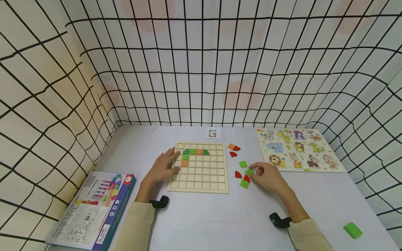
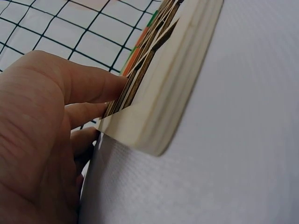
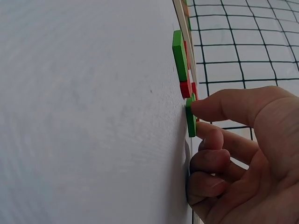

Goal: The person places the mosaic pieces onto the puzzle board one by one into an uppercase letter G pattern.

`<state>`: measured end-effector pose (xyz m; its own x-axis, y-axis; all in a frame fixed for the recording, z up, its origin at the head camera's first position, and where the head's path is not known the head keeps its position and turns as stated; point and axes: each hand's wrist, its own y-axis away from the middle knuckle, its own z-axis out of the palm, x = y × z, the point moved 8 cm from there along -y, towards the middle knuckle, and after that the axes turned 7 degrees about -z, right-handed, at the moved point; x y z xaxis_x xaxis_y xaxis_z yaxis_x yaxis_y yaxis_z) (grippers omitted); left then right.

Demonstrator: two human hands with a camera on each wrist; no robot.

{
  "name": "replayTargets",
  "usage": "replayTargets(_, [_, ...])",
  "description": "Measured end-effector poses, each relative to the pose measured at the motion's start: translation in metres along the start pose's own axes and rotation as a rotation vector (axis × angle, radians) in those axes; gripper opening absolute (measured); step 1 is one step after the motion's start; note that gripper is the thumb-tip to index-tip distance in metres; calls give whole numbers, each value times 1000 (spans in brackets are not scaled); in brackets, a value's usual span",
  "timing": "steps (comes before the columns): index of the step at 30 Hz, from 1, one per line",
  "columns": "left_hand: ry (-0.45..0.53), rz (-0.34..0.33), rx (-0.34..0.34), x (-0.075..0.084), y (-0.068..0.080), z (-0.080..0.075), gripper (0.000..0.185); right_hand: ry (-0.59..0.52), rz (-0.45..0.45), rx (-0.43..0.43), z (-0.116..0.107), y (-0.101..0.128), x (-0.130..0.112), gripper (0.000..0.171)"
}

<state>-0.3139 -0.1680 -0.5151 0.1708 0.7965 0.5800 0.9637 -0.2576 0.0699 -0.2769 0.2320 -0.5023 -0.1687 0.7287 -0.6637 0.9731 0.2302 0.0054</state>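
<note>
Grid board [image 1: 205, 172] mid-surface [image 1: 216, 216], six tiles [image 1: 199, 152] in it toward rear left. Card [image 1: 213, 133] behind. Box [image 1: 94, 209] front left, puzzle [image 1: 307, 153] rear right, block [image 1: 352, 230] front right. Loose pieces [image 1: 243, 164] between grid board and puzzle. Left grip [image 1: 161, 167] on grid board's left edge; right grip [image 1: 268, 176] on a square piece [image 1: 249, 172] among the loose ones. Mesh [image 1: 202, 49] behind, both sides.

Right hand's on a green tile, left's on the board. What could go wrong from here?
The right hand pinches a green tile close to a red piece, so lifting might nudge that piece. The left hand touches the board along its left edge; a push could perhaps shift it and jostle the placed tiles.
</note>
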Motion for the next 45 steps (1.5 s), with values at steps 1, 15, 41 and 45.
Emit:
replayTargets(1, [1, 1, -1, 0, 0, 0, 72, 0, -3, 6, -1, 0, 0, 27])
replayTargets(15, [1, 7, -4, 1, -1, 0, 72, -15, 7, 45, -7, 3, 2, 27])
replayTargets(41, [-12, -19, 4, -2, -1, 1, 72, -98, -126, 19, 35, -31, -72, 28])
replayTargets(45, [-11, -11, 7, -1, -1, 1, 72, -103, -178, -3, 46, -39, -91, 27])
